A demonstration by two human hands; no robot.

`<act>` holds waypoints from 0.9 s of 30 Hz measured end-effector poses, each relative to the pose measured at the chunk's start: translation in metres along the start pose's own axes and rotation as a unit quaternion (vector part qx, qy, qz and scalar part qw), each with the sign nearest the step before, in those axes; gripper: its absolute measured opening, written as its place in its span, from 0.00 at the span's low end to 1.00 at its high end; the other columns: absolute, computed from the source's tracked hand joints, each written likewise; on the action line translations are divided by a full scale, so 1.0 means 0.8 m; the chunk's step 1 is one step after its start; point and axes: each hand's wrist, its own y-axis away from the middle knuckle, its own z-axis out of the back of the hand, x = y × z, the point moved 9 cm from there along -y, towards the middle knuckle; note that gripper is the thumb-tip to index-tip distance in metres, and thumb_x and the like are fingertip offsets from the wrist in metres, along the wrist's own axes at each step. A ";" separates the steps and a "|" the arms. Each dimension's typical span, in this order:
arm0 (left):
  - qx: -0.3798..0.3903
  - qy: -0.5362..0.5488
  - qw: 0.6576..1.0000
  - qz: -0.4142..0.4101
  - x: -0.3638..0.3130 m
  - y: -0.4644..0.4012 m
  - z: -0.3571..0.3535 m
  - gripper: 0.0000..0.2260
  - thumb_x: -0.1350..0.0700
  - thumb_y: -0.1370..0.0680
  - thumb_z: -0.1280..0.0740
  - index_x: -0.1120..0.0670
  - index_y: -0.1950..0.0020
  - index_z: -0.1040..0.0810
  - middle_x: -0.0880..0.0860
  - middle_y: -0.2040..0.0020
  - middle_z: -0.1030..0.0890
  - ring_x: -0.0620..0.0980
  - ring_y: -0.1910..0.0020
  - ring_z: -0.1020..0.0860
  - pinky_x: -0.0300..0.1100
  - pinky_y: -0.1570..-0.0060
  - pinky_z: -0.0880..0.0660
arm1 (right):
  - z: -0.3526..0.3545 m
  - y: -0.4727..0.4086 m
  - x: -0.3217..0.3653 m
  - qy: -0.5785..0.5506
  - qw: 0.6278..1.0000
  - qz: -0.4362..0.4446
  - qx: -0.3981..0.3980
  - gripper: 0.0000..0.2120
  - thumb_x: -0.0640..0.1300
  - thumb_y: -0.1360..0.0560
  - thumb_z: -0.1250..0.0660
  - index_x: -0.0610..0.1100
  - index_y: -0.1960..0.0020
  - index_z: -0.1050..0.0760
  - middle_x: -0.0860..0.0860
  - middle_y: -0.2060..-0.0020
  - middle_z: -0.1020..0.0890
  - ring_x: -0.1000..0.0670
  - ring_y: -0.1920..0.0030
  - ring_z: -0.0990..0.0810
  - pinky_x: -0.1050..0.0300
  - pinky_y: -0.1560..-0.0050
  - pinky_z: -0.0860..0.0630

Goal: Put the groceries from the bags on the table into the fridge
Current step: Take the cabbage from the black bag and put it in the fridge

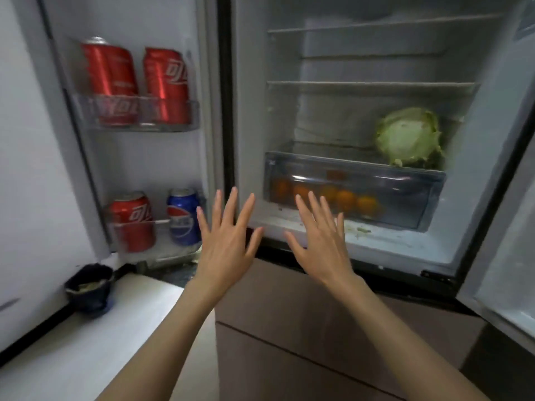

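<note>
Before the fridge [289, 157], both hands point upward.

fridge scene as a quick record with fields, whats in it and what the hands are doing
fridge: open, door swung left
upper door shelf: two red cans
lower door shelf: one red can, one blue can
cabbage: on top of the crisper drawer, right side
crisper drawer: clear front, oranges inside
wire shelves above: nothing visible on them
left hand: fingers spread, holding nothing
right hand: fingers spread, holding nothing
lower left: dark bowl on white surface
</note>
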 end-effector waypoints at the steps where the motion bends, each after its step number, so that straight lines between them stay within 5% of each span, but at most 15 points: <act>1: -0.001 -0.012 1.000 0.025 0.024 0.022 0.012 0.29 0.40 0.24 0.54 0.47 0.24 0.46 0.55 0.23 0.46 0.56 0.24 0.55 0.62 0.31 0.59 | -0.016 0.009 0.026 -0.014 1.000 0.015 0.012 0.32 0.58 0.21 0.44 0.53 0.23 0.55 0.51 0.23 0.56 0.50 0.24 0.61 0.42 0.27 0.62; 6: 0.018 -0.096 0.986 0.134 0.149 0.147 0.082 0.26 0.42 0.22 0.51 0.47 0.26 0.44 0.56 0.24 0.41 0.61 0.25 0.47 0.66 0.33 0.52 | -0.099 0.050 0.182 -0.081 0.989 0.099 0.079 0.33 0.62 0.23 0.47 0.54 0.25 0.60 0.52 0.24 0.58 0.53 0.27 0.66 0.44 0.28 0.65; 12: 0.037 -0.182 0.947 0.261 0.298 0.316 0.216 0.30 0.38 0.25 0.61 0.44 0.24 0.51 0.51 0.22 0.53 0.54 0.24 0.61 0.58 0.32 0.65 | -0.165 0.122 0.415 -0.178 0.956 0.202 0.119 0.31 0.60 0.22 0.46 0.52 0.23 0.52 0.51 0.23 0.53 0.50 0.24 0.59 0.43 0.27 0.62; 19: 0.058 -0.263 0.889 0.370 0.452 0.500 0.381 0.31 0.37 0.26 0.63 0.43 0.24 0.55 0.51 0.22 0.57 0.53 0.25 0.63 0.62 0.32 0.64 | -0.212 0.215 0.681 -0.247 0.913 0.290 0.143 0.37 0.65 0.29 0.58 0.50 0.24 0.48 0.48 0.23 0.47 0.45 0.23 0.52 0.40 0.28 0.57; 27: 0.031 -0.304 0.838 0.453 0.577 0.638 0.505 0.32 0.36 0.27 0.64 0.44 0.24 0.55 0.51 0.22 0.58 0.52 0.25 0.64 0.60 0.32 0.65 | -0.266 0.290 0.911 -0.281 0.862 0.379 0.184 0.33 0.61 0.23 0.50 0.50 0.23 0.53 0.47 0.23 0.50 0.45 0.23 0.55 0.40 0.27 0.57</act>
